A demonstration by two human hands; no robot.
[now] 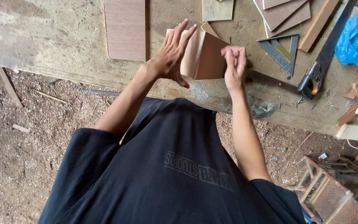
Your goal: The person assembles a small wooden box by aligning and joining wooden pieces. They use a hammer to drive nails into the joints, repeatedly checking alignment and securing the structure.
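A small open box of thin reddish-brown plywood panels [206,56] stands on the workbench [63,37] near its front edge, directly ahead of the person; its panels stand on edge and meet at a sharp corner facing the camera, the nearer faces smooth and warm brown, the left one paler. What lies inside the box cannot be seen from this angle. The left hand [171,54] is open, fingers spread and straight, palm laid against the left panel of the box. The right hand [234,66] is closed into a loose fist just beside the right panel, fingertips pinched together; whether it holds anything small cannot be told. On the bench, a flat plywood sheet [126,29] lies to the left, more plywood offcuts [284,12] are stacked behind on the right, a metal triangular square [282,52] lies near the right hand, and a handsaw [324,58] lies beyond it beside a crumpled blue plastic bag [353,37]. Sawdust covers the floor [30,137].
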